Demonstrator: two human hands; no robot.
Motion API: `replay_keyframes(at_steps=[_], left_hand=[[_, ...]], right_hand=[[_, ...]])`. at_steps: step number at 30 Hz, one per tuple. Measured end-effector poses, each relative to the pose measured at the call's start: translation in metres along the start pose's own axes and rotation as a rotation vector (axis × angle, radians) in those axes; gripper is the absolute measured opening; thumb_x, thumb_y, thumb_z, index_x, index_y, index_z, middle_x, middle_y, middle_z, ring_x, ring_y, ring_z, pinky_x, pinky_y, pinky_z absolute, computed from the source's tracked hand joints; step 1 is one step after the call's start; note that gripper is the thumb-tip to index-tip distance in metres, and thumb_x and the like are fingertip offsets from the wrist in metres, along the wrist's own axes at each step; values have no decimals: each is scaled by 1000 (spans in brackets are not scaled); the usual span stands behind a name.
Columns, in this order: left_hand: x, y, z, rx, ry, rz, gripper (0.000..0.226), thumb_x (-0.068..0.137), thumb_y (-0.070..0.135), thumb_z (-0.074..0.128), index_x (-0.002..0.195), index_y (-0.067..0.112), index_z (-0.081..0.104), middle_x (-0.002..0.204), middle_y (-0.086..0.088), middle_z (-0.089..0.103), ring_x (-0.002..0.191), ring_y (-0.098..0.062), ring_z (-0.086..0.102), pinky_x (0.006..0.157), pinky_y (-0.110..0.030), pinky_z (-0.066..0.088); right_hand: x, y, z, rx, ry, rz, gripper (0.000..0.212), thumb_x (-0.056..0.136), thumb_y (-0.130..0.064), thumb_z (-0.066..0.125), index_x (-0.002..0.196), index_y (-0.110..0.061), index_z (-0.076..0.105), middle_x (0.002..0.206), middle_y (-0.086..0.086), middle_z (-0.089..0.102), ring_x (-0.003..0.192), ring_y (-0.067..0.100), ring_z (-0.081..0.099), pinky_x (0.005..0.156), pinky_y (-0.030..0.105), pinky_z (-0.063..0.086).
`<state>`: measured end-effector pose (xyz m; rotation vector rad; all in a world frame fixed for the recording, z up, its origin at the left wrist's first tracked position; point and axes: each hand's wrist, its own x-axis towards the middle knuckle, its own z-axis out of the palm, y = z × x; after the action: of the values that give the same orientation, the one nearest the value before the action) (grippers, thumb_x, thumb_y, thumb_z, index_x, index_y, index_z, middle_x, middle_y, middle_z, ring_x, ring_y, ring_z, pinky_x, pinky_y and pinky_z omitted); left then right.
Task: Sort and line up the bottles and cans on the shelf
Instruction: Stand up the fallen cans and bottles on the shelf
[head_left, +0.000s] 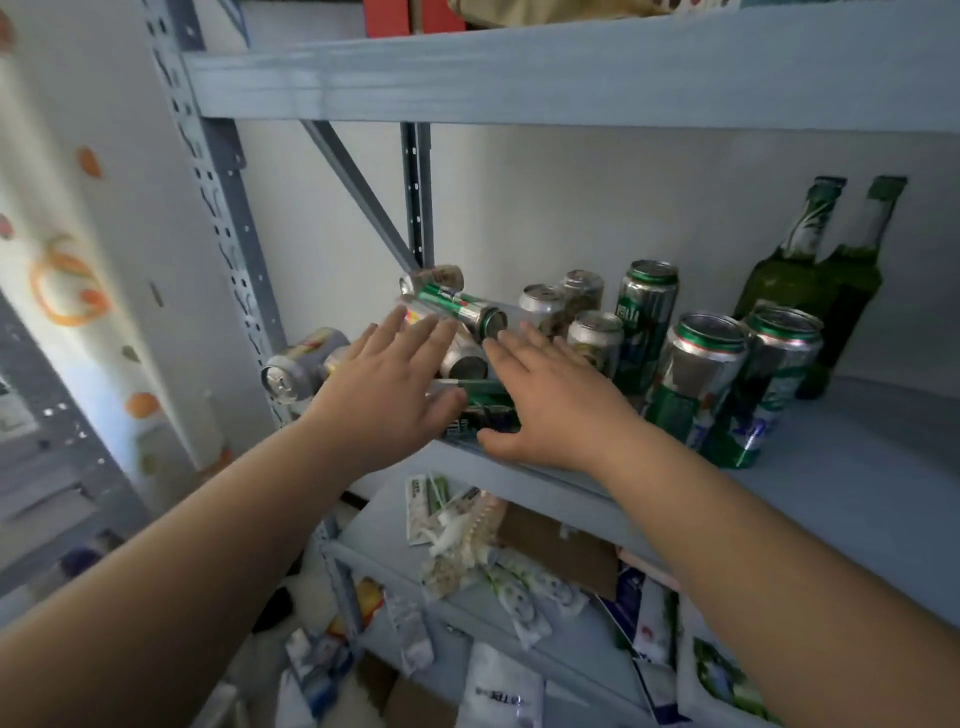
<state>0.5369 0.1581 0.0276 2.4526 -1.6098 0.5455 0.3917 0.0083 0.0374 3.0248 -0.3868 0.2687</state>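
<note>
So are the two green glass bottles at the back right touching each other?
Touching, as far as the head view shows: the left bottle and right bottle overlap at the shoulders with no visible gap between them.

Print shows on the green cans and on the white packets below, but it is too blurred to read.

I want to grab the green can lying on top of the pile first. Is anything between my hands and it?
Nothing visible blocks it. The green can lies exposed on top of the toppled cans, just beyond both open hands: the left hand below-left of it, the right hand below-right.
</note>
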Motion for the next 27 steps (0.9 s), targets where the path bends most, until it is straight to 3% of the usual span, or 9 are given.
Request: replay_keyframes(at_steps=[5, 12, 15, 18, 23, 27], left_hand=[[-37, -8, 3, 12, -81, -71, 84, 87, 68, 15, 158, 22, 16, 162, -4, 26, 151, -34, 13, 120, -51, 17], [-50, -33, 14, 5, -112, -46, 83, 86, 66, 19, 156, 21, 23, 154, -2, 38, 145, -28, 27, 117, -46, 27], [-45, -46, 21, -15, -92, -32, 80, 87, 65, 23, 154, 21, 28, 150, -1, 43, 143, -25, 32, 116, -43, 29], [-35, -60, 29, -62, -69, 4, 76, 89, 63, 30, 150, 19, 35, 144, -2, 49, 138, -27, 39, 114, -47, 36], [-9, -73, 40, -106, -44, 101, 73, 90, 60, 35, 147, 16, 40, 142, -7, 52, 137, -34, 42, 112, -50, 37], [10, -75, 46, -122, -31, 163, 77, 87, 62, 30, 149, 17, 39, 145, -6, 49, 139, -32, 39, 114, -46, 33]], right_hand=[[11, -14, 24, -25, -19, -22, 96, 86, -63, 53, 157, -20, 4, 166, 4, 6, 152, 27, 1, 121, 52, 10], [39, -20, 42, -40, -73, 76, 99, 76, -69, 66, 154, -38, 12, 152, 4, 33, 138, 31, 32, 108, 54, 32], [44, -20, 44, -12, 9, 92, 89, 76, -65, 68, 150, -38, 26, 138, 3, 40, 127, 27, 37, 95, 45, 42], [41, -17, 44, 69, 83, 120, 84, 76, -63, 68, 148, -39, 31, 126, -3, 42, 118, 19, 40, 86, 35, 43], [36, -11, 39, 473, 454, 373, 80, 72, -54, 79, 139, -28, 43, 121, -6, 44, 108, 8, 41, 89, 24, 35], [31, -5, 36, 646, 627, 479, 88, 76, -38, 80, 146, -34, 27, 130, -10, 41, 118, 6, 43, 97, 25, 38]])
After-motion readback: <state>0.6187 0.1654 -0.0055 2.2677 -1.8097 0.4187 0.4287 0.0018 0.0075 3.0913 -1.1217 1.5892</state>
